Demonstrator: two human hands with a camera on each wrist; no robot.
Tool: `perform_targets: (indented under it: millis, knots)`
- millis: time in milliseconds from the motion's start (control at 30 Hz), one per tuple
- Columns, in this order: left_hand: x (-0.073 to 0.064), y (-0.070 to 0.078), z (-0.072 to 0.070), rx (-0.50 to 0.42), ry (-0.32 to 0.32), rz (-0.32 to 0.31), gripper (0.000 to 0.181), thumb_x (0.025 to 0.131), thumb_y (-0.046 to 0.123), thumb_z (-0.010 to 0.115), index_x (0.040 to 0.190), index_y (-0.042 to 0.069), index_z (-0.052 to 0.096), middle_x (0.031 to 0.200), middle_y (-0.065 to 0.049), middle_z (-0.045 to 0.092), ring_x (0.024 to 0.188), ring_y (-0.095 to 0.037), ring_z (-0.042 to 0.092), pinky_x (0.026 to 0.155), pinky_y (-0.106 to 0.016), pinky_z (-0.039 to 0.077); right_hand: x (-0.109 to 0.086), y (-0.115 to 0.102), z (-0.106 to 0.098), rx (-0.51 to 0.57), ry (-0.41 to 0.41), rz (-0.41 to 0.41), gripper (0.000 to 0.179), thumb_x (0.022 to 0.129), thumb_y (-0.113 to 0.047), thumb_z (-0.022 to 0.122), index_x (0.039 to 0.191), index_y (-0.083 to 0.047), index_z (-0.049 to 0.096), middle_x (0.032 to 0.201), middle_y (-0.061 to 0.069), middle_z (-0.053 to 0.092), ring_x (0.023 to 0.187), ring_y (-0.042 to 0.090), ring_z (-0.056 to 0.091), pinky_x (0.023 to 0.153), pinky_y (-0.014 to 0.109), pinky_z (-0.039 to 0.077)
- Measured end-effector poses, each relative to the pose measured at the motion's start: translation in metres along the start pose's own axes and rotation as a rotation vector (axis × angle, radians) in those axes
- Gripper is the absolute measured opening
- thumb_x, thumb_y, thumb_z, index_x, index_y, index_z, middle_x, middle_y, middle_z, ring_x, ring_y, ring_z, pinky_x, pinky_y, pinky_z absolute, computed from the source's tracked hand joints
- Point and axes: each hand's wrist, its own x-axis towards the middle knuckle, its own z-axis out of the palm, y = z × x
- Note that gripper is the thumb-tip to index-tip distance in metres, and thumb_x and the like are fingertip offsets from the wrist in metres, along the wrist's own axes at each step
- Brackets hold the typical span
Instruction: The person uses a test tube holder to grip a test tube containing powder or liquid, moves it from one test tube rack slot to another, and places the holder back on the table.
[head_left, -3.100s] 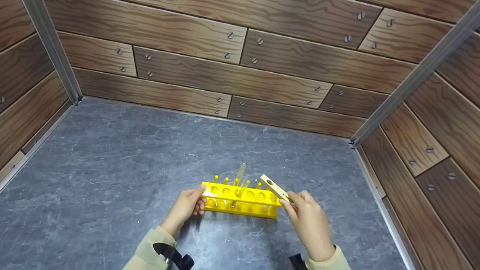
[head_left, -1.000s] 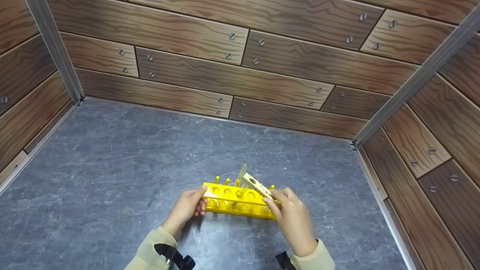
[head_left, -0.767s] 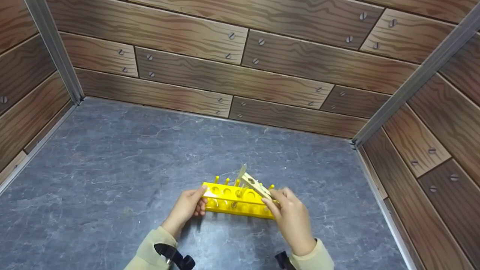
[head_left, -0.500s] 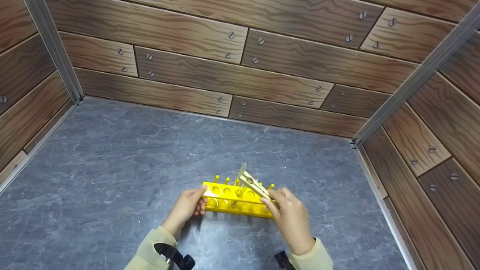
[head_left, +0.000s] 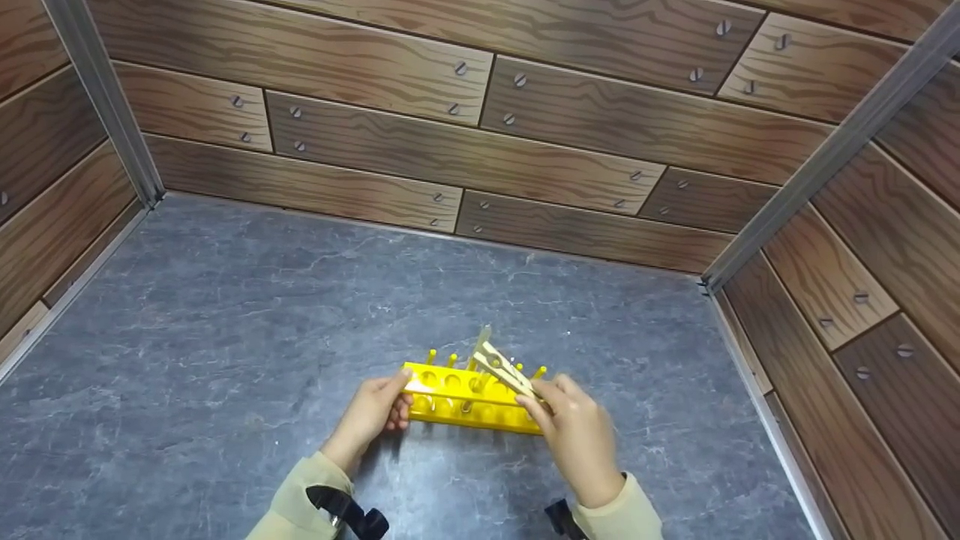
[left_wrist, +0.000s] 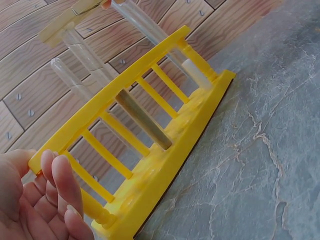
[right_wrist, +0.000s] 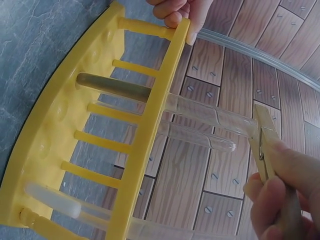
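one yellow rack (head_left: 441, 386) on the grey surface (head_left: 300, 300), long axis left to right; left hand (head_left: 375, 405) pinches its left end. three tubes in it: brown-filled (right_wrist: 115, 86), white-bottomed (right_wrist: 55, 200), clear (right_wrist: 200, 136). right hand (head_left: 581, 435) pinches one clothespin (right_wrist: 269, 134), slanting forward-left, tip at the brown-filled tube's mouth; can't tell if it bites.
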Motion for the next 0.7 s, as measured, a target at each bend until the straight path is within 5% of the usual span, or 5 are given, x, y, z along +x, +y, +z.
perform_targets:
  millis: [700]
  knots:
    - [-0.0010, 0.0005, -0.0003, 0.009, 0.004, 0.001, 0.047, 0.095, 0.039, 0.049, 0.072, -0.001, 0.058, 0.052, 0.002, 0.051, 0.044, -0.008, 0.051, 0.045, -0.021, 0.037, 0.0004, 0.0004, 0.0007, -0.025, -0.030, -0.006, 0.023, 0.077, -0.025, 0.075, 0.093, -0.008, 0.072, 0.069, -0.005, 0.049, 0.050, 0.003, 0.039, 0.044, 0.017, 0.037]
